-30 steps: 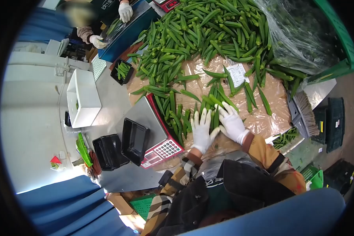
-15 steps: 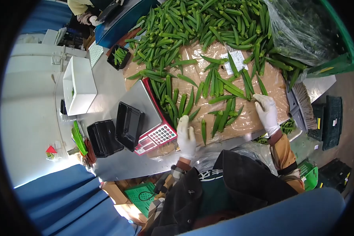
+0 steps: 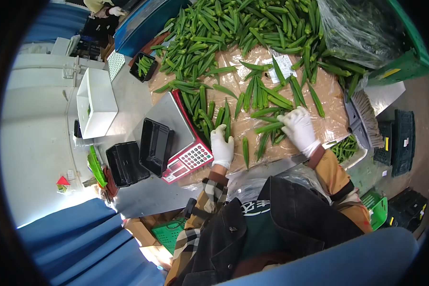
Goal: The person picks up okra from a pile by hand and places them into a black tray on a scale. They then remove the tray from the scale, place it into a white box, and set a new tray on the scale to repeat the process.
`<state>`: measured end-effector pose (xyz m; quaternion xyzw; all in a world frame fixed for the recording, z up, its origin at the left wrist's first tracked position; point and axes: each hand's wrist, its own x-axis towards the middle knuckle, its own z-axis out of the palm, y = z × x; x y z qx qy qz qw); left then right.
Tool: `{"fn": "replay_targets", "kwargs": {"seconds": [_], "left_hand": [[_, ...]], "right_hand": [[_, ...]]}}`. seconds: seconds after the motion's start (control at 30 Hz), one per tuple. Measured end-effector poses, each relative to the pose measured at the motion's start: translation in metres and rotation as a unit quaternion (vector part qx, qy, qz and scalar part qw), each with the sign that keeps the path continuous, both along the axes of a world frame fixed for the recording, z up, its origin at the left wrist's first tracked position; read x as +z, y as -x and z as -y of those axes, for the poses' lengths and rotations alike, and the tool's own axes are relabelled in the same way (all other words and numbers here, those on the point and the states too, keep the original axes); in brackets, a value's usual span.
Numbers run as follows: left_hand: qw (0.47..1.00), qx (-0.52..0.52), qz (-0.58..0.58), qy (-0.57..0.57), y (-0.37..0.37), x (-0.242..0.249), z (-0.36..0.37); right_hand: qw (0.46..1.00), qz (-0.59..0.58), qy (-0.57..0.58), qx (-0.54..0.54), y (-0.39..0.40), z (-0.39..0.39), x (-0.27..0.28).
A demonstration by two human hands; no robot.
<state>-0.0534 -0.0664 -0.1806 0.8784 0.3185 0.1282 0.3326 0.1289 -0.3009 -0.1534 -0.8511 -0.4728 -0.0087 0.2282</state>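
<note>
My left hand [image 3: 222,148], in a white glove, is at the scale's right edge, with thumb and fingers closed about the lower end of an upright okra pod [image 3: 227,117]. Other pods lie between it and the scale. My right hand [image 3: 300,128], also gloved, curls its fingers over the right end of a green okra pod [image 3: 268,127] on the plastic-covered cardboard [image 3: 314,140]. Under and beside those fingers lie several more pods, partly hidden. A single okra pod [image 3: 245,152] lies between my two hands.
A large okra heap [image 3: 252,24] covers the far side. At left stand a red-edged scale [image 3: 190,162] with a black tray [image 3: 156,147], another black tray [image 3: 127,164] and a white bin [image 3: 97,105]. A brush [image 3: 367,119] and green crate [image 3: 405,69] are at right.
My right hand has moved left and inward, closing on a pod among the loose ones. My left hand has shifted slightly up and left, and its fingers have closed at a pod.
</note>
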Motion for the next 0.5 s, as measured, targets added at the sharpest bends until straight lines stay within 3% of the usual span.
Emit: {"fn": "replay_targets", "kwargs": {"seconds": [0.13, 0.17, 0.23, 0.4, 0.5], "left_hand": [[0.998, 0.007, -0.03, 0.054, 0.015, 0.011, 0.032], [0.998, -0.05, -0.012, -0.034, 0.026, -0.01, 0.037], [0.996, -0.03, -0.073, -0.033, 0.026, -0.001, 0.066], [0.999, -0.041, -0.034, 0.011, 0.024, -0.018, 0.066], [0.996, -0.062, 0.002, 0.062, -0.005, 0.012, 0.069]], "right_hand": [[0.988, -0.089, -0.067, -0.107, -0.023, 0.044, 0.012], [0.984, -0.094, -0.059, -0.138, -0.024, 0.057, 0.01], [0.984, -0.04, 0.005, -0.174, -0.027, 0.083, -0.009], [0.983, -0.018, 0.065, -0.17, -0.016, 0.078, -0.012], [0.978, -0.022, 0.109, -0.176, -0.016, 0.056, -0.028]]}}
